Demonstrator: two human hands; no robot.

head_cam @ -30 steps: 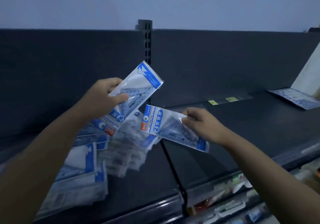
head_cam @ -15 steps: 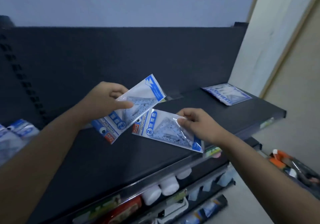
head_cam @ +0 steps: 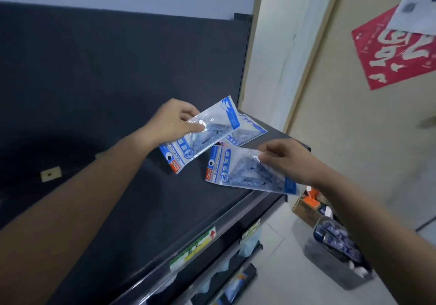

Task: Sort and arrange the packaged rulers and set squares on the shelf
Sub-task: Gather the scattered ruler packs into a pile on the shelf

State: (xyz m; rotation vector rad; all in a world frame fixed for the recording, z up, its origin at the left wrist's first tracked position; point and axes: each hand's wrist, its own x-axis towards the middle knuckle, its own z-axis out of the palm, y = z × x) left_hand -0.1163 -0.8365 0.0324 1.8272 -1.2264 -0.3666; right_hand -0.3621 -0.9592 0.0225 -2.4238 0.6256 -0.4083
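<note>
Single head-worn wide-angle view, facing forward and down onto the dark shelf (head_cam: 146, 210), frame rolled so the shelf's front edge runs diagonally up to the right. Close range: left hand (head_cam: 172, 120) and right hand (head_cam: 290, 160) sit mid-frame above the shelf's right end, floor (head_cam: 278, 245) at lower right

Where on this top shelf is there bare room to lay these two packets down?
The shelf is bare between the yellow tag at left and the flat packet at its right end. Only that right-end corner is taken.
</note>
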